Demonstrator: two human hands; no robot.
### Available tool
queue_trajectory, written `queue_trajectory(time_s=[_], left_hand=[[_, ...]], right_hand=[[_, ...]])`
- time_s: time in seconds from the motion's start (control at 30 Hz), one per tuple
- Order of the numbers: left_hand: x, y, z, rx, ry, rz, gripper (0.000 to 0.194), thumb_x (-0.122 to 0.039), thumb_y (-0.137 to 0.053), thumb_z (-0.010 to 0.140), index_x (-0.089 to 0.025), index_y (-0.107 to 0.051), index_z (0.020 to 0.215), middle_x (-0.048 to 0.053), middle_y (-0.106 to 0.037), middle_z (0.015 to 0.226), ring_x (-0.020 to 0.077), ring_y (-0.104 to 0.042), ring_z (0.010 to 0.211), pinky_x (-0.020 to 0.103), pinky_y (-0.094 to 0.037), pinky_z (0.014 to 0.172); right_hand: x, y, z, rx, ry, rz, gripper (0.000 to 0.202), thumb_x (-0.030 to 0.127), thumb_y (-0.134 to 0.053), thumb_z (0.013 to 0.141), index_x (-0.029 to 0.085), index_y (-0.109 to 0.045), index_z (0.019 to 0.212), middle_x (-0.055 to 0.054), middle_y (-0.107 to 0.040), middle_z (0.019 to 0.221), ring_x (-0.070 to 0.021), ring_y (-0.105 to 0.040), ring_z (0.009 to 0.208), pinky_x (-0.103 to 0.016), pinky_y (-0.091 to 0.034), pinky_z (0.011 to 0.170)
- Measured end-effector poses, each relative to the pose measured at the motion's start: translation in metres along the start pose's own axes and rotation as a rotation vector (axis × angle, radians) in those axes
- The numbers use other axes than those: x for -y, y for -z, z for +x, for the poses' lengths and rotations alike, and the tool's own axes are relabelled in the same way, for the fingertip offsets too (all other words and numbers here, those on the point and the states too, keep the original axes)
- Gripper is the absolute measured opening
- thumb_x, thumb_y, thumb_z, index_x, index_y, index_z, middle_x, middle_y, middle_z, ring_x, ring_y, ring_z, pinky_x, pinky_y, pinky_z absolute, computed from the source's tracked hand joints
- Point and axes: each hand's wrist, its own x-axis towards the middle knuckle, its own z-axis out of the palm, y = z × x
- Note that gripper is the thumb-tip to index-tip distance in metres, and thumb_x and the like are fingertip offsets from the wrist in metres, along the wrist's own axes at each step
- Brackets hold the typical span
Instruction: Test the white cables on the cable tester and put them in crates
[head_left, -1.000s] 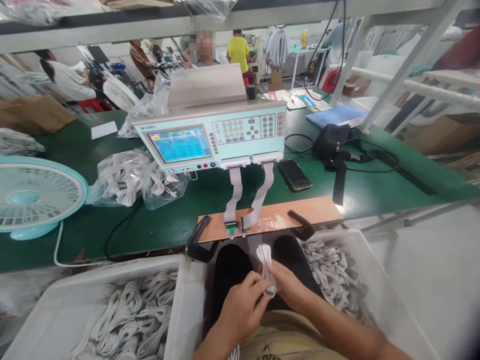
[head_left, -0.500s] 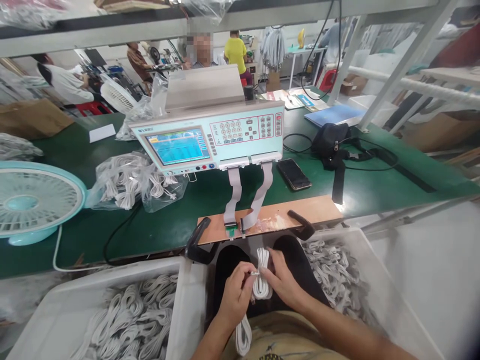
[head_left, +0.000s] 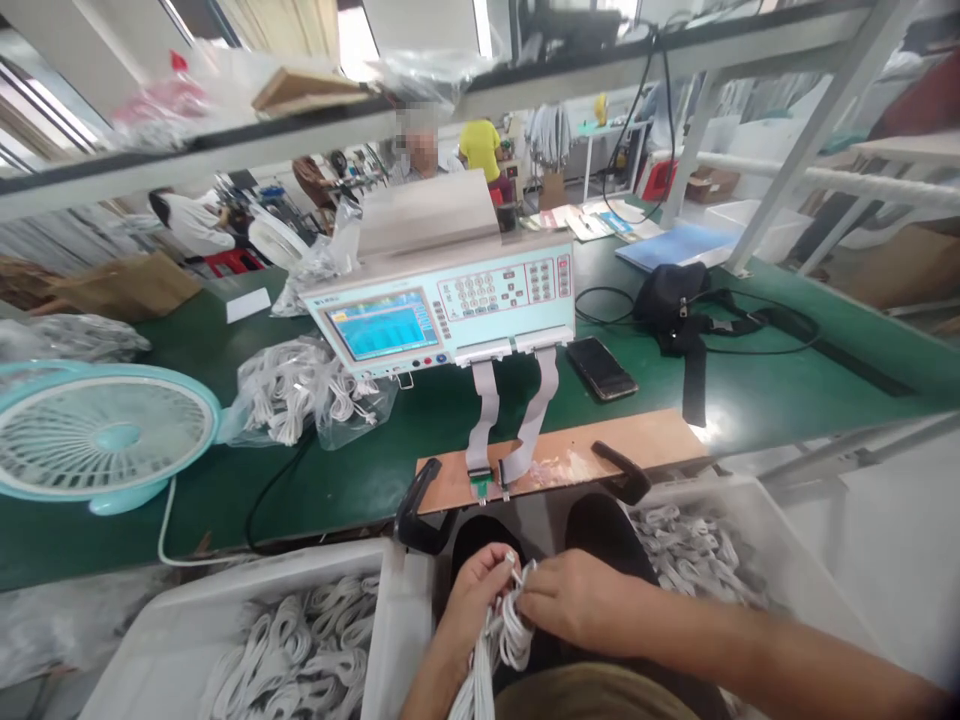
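A coiled white cable hangs between my two hands over my lap. My left hand is closed on it, with a small cable end showing above the thumb and forefinger. My right hand pinches the cable close to that end from the right side. More white cable strands trail down beneath my left hand, partly hidden by it. Just beyond my hands, a small green board and a second connector sit at the front edge of a wooden board, joined by ribbon cables to the tester.
A white bin of cable bundles stands at my left, another bin at my right. On the green table are a fan, bagged cables, a phone and a black bag. Black clamps grip the wooden board.
The view has shifted upward and left. My right hand has moved from beside the coil to pinch the cable near my left fingertips. The coil now hangs lower and looser.
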Motion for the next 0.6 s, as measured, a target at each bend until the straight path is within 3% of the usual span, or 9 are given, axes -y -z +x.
queue_trajectory(time_s=[0.07,0.17,0.23,0.33,0.4,0.5,0.6], left_hand=[[0.002,0.000,0.004,-0.003,0.017,-0.030,0.028,-0.035,-0.075,0.065,-0.014,-0.058,0.072,-0.003,-0.052,0.057,0.0040,-0.040,0.044,0.015,-0.028,0.043],[0.002,-0.005,0.007,-0.036,-0.043,-0.053,0.030,-0.038,-0.076,0.064,-0.015,-0.058,0.073,-0.003,-0.052,0.058,0.0055,-0.044,0.048,0.016,-0.033,0.047],[-0.001,-0.010,0.005,-0.062,-0.149,0.047,0.029,-0.040,-0.072,0.068,-0.015,-0.060,0.077,-0.002,-0.054,0.061,0.0067,-0.047,0.052,0.017,-0.037,0.051],[-0.006,-0.016,0.002,-0.106,-0.301,0.280,0.030,-0.044,-0.065,0.075,-0.015,-0.063,0.084,-0.001,-0.055,0.062,0.0070,-0.045,0.051,0.017,-0.035,0.048],[-0.009,-0.017,0.002,-0.153,-0.354,0.394,0.030,-0.043,-0.062,0.077,-0.015,-0.064,0.087,-0.002,-0.055,0.060,0.0071,-0.045,0.049,0.017,-0.034,0.046],[-0.010,-0.014,0.008,-0.245,-0.391,0.452,0.027,-0.040,-0.062,0.076,-0.016,-0.066,0.087,-0.001,-0.059,0.060,0.0073,-0.046,0.047,0.017,-0.035,0.045],[-0.009,-0.010,0.017,-0.334,-0.374,0.324,0.029,-0.038,-0.070,0.067,-0.015,-0.068,0.085,0.000,-0.064,0.064,0.0085,-0.050,0.049,0.017,-0.038,0.045]], right_hand=[[-0.001,0.005,0.003,0.027,0.026,-0.024,0.018,0.010,-0.043,0.088,0.016,-0.055,0.077,-0.003,-0.059,0.073,-0.0141,-0.049,0.058,-0.027,-0.034,0.052],[-0.008,-0.003,0.004,-0.086,-0.031,0.120,0.009,0.011,-0.050,0.078,0.016,-0.054,0.072,-0.002,-0.057,0.070,-0.0139,-0.049,0.058,-0.025,-0.034,0.053],[-0.015,-0.015,0.004,-0.237,-0.221,0.366,0.007,0.012,-0.050,0.073,0.017,-0.054,0.070,0.000,-0.055,0.067,-0.0130,-0.049,0.058,-0.023,-0.034,0.052],[-0.024,-0.034,0.006,-0.460,-0.622,0.769,0.007,0.015,-0.047,0.073,0.018,-0.051,0.068,0.003,-0.048,0.061,-0.0114,-0.045,0.056,-0.021,-0.033,0.052],[-0.029,-0.044,0.009,-0.568,-0.785,0.952,0.009,0.020,-0.047,0.074,0.018,-0.048,0.065,0.004,-0.044,0.058,-0.0111,-0.041,0.054,-0.021,-0.033,0.052],[-0.035,-0.053,0.016,-0.633,-0.865,1.090,0.014,0.028,-0.051,0.074,0.018,-0.048,0.064,0.004,-0.044,0.058,-0.0113,-0.039,0.054,-0.022,-0.032,0.052],[-0.037,-0.059,0.023,-0.623,-0.870,1.067,0.017,0.030,-0.055,0.075,0.016,-0.053,0.065,0.003,-0.049,0.059,-0.0123,-0.042,0.056,-0.023,-0.034,0.054]])
